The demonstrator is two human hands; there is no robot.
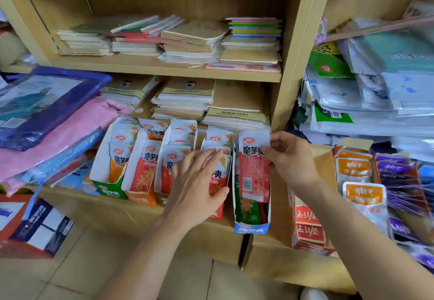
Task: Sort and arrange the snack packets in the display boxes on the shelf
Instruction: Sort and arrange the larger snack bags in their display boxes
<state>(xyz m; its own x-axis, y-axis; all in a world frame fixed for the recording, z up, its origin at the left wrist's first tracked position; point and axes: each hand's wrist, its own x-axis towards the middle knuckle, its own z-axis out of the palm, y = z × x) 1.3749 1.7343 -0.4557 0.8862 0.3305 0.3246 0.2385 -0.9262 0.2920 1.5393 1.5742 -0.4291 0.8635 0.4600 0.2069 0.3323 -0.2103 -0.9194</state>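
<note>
Shelf boxes [251, 228] hold packets [145, 166]; right hand [291, 156] pinches red packet [253, 170], left hand [197, 182] flat

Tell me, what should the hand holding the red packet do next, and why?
Probably slide the red packet down into the blue-fronted box: the right hand pinches its top corner, and its lower end already sits inside that box.

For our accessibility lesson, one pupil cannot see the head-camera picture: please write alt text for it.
A person's right hand pinches the top of a red snack packet standing in a blue-fronted display box, while the left hand lies flat on packets in the neighbouring box. Notebook stacks line the shelves above.
</note>
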